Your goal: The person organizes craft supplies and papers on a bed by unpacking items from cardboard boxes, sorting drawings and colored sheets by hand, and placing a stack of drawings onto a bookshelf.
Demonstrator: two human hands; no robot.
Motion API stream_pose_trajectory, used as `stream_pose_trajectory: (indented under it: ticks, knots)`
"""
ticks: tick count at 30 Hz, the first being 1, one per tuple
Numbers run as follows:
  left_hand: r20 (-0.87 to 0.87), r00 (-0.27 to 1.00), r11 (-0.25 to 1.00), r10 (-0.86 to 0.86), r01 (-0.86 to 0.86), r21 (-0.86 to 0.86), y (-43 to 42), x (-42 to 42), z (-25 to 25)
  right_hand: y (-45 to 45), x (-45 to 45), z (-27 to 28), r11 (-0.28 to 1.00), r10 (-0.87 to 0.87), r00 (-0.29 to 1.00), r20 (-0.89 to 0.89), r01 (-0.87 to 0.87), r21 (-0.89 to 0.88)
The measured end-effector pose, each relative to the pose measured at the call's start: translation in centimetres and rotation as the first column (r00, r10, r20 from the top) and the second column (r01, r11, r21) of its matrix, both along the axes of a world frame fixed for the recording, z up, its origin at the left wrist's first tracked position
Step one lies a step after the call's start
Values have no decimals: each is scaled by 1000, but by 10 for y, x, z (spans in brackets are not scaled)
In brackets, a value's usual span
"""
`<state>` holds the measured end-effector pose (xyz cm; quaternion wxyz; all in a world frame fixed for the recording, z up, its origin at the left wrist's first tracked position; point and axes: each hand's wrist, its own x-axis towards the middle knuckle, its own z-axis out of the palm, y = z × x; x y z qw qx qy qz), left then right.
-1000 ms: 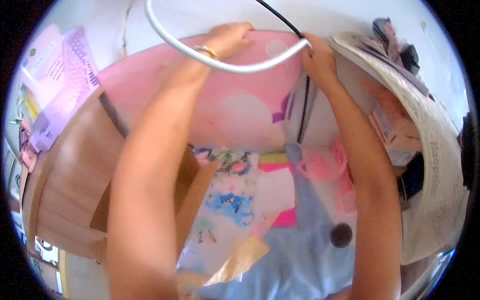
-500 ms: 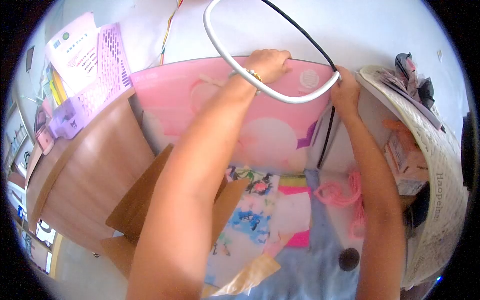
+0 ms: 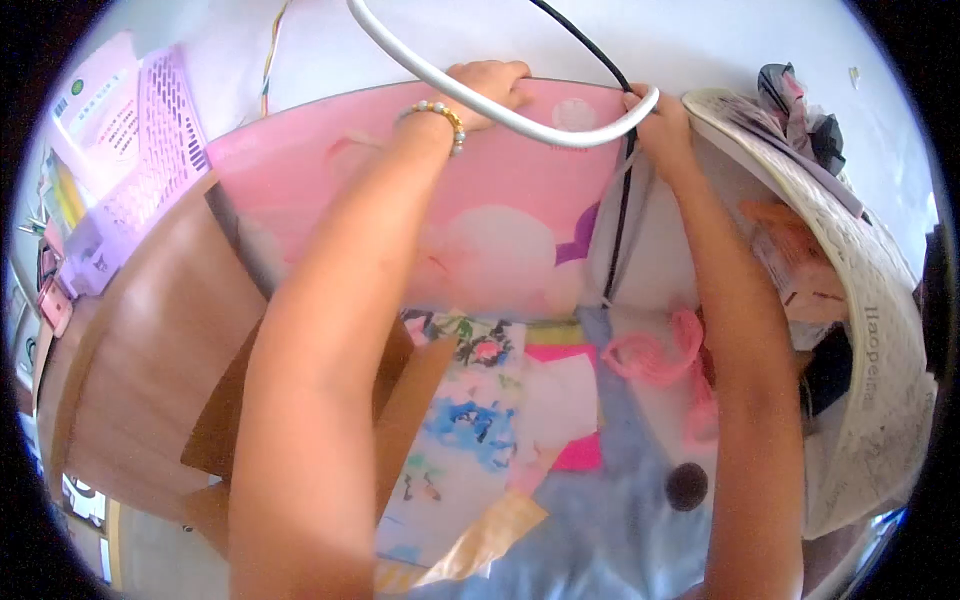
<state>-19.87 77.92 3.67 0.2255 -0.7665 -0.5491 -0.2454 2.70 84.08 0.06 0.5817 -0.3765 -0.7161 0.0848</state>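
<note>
My left hand (image 3: 490, 92), with a beaded bracelet at the wrist, has its fingers curled over the top edge of a pink panel (image 3: 500, 190). At the panel's right corner, my right hand (image 3: 662, 130) is closed beside a black cord (image 3: 619, 235) and the bend of a white tube (image 3: 545, 131); what its fingers grip is partly hidden. The tube arches in front of my left hand. The cord runs down from the wall past my right fingers, with a thin grey strand beside it.
An open cardboard box (image 3: 405, 420) stands below my left arm, by a wooden panel (image 3: 165, 350). Painted paper (image 3: 470, 425), blue cloth (image 3: 600, 530) and pink cord (image 3: 650, 360) lie below. A purple holder (image 3: 95, 255) is left; a quilted cover (image 3: 880, 300) hangs right.
The view swung down and right, then partly back. Both hands remain at the panel's top edge, and the white tube keeps its place in front of them.
</note>
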Motion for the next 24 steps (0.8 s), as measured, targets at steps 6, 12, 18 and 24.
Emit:
stream_pose_trajectory:
  ticks: [6,12,18,24]
  knots:
    - [28,998,997,-50,51,-54,-5,-1,3,23,4,-7,902,223,866,-448,-358,-243]
    - [23,999,998,-22,23,-51,-15,2,3,-2,-5,0,876,252,807,-535,-424,-228]
    - [-14,1000,999,-7,7,-46,-23,5,6,-11,-5,-14,927,321,831,-453,-373,-27]
    - [22,998,998,-57,57,3,-24,4,-1,-8,-14,-6,910,190,795,-576,-363,-201]
